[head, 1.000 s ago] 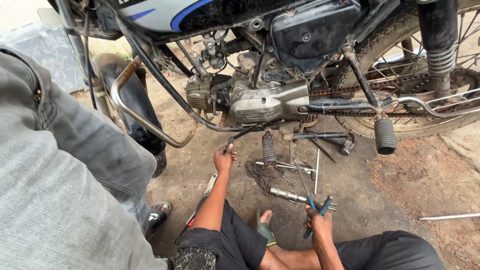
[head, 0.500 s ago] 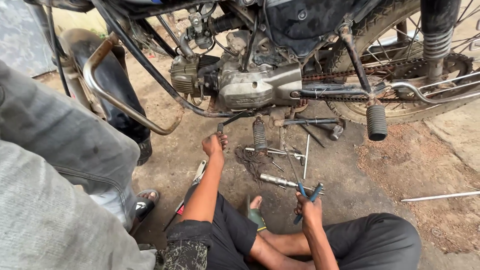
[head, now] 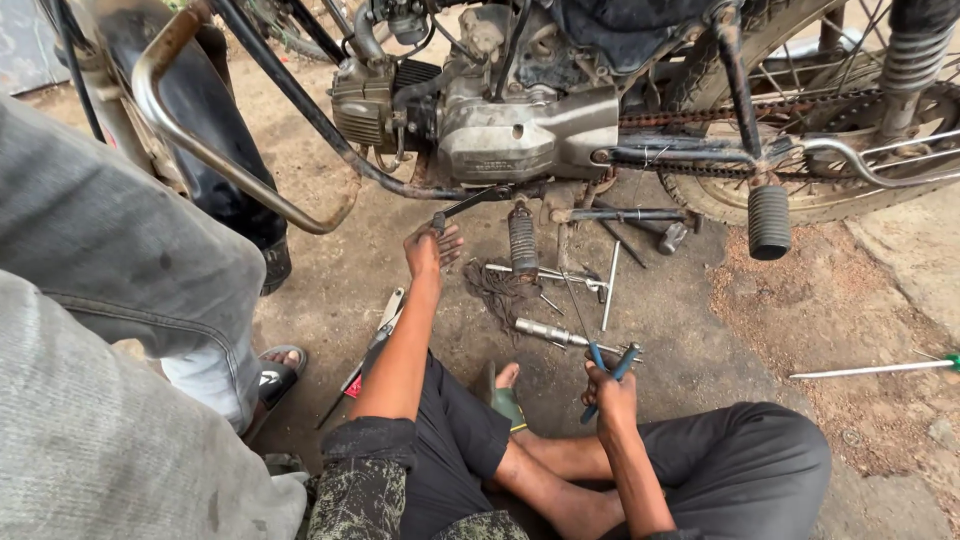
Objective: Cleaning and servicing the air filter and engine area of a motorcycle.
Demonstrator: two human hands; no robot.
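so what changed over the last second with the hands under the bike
Little changed. The left hand edged up to the gear lever under the engine and rests there. The right hand kept its grip on the blue-handled pliers. The view drifted down and closer. The loose tools on the ground stayed put.

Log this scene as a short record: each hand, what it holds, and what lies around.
left hand: raised to the gear lever under the engine, fingers at its tip
right hand: gripping blue-handled pliers
ground near hands: socket wrench, T-wrench, bundle of wire
far right: screwdriver on the dirt
bystander: grey trouser leg, sandal at left
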